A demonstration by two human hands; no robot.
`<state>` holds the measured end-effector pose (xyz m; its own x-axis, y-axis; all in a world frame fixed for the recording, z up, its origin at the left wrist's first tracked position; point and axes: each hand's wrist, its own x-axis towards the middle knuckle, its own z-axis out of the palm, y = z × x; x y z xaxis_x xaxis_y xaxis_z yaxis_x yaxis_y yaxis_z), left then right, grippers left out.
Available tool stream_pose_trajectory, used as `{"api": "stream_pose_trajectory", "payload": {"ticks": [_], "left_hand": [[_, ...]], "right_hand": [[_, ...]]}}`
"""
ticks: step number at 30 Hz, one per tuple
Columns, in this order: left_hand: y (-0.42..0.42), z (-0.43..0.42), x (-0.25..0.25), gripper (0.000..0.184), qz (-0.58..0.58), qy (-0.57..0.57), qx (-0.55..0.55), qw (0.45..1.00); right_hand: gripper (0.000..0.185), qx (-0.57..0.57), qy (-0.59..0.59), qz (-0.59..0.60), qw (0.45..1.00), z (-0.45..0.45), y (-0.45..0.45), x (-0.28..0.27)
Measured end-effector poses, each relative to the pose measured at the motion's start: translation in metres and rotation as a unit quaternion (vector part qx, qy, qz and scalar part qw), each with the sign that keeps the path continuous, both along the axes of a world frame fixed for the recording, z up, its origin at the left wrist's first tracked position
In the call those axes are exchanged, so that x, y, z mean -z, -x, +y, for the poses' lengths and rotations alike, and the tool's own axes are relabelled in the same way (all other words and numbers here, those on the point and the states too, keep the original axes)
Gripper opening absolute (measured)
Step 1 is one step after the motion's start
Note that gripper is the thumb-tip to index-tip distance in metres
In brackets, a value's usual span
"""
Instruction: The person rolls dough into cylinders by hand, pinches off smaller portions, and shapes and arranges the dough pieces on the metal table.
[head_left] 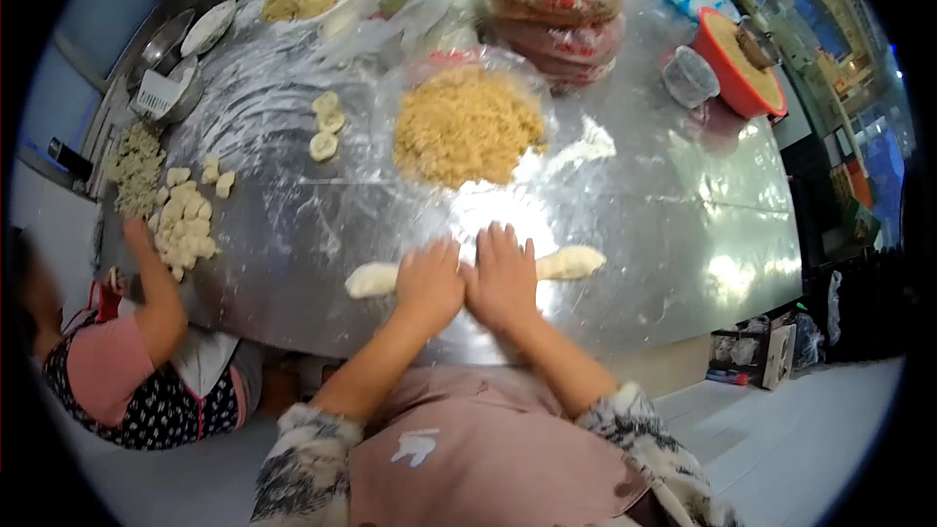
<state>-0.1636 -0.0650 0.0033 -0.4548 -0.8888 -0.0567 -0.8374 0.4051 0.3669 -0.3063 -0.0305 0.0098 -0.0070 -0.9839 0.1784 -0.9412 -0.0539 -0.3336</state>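
Note:
A pale roll of dough (571, 263) lies crosswise on the metal table near its front edge. My left hand (430, 278) and my right hand (503, 276) press flat on its middle, side by side, fingers stretched forward. The dough's two ends stick out beyond my hands; its middle is hidden under them. Just ahead of my fingers is white flour (498, 207) on the metal. Behind the flour sits a heap of yellow-brown crumbly filling (467, 127) on clear plastic.
Small dough pieces (185, 220) lie at the left, by a seated person (146, 351). Three dough rounds (328, 124) sit left of the filling. Stacked bags (554, 15) stand behind it. A red bowl (732, 63) and a clear tub (690, 78) are at the right.

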Motion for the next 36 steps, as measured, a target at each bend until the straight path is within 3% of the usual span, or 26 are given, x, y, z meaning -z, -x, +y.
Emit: {"api": "stream_pose_trajectory", "payload": {"ticks": [1,3,6,12,15,17,18,20,23,26,29,32,36], "left_hand": [[-0.013,0.017,-0.016,0.057,0.001,-0.034,0.050,0.998],[-0.033,0.057,-0.014,0.058,0.083,0.034,0.055,0.994],[-0.031,0.052,-0.014,0.066,0.027,0.012,0.005,1.000],[-0.007,-0.048,-0.024,0.080,-0.060,-0.001,-0.179,0.982],[-0.008,-0.047,-0.019,0.079,-0.028,0.038,-0.200,0.979],[-0.029,-0.020,-0.010,0.070,-0.018,0.051,-0.077,0.996],[-0.041,-0.003,-0.012,0.066,0.005,0.041,-0.006,0.999],[-0.057,0.038,-0.028,0.061,0.058,0.009,0.003,0.998],[-0.065,0.057,-0.033,0.061,0.038,0.059,-0.025,0.997],[-0.058,0.011,-0.023,0.072,0.016,0.027,-0.123,0.992],[-0.051,-0.047,-0.015,0.076,-0.049,0.049,-0.231,0.970],[-0.054,-0.074,-0.007,0.072,0.055,0.089,-0.222,0.969],[-0.072,-0.016,-0.013,0.067,-0.012,0.059,-0.096,0.994]], "right_hand": [[0.059,-0.018,-0.042,0.001,0.999,0.024,0.001,-0.012],[0.067,-0.012,-0.024,-0.005,1.000,0.073,0.006,-0.001],[0.071,0.032,-0.027,0.018,0.999,0.070,0.011,0.000],[0.072,0.211,-0.076,0.054,0.973,-0.042,0.033,0.005],[0.069,0.187,-0.046,0.089,0.977,-0.040,0.039,0.004],[0.061,0.111,-0.121,0.064,0.984,-0.001,0.035,-0.023],[0.054,0.092,-0.079,0.043,0.992,0.027,0.033,-0.026],[0.054,0.083,-0.022,0.048,0.995,0.079,0.035,-0.016],[0.060,0.106,-0.033,0.089,0.990,0.092,0.039,-0.016],[0.067,0.148,-0.030,0.100,0.983,0.041,0.057,-0.006],[0.076,0.232,-0.120,0.068,0.963,-0.020,0.081,-0.006],[0.069,0.229,-0.076,0.062,0.968,-0.035,0.092,-0.003],[0.057,0.105,-0.005,0.029,0.994,0.043,0.086,-0.005]]}}
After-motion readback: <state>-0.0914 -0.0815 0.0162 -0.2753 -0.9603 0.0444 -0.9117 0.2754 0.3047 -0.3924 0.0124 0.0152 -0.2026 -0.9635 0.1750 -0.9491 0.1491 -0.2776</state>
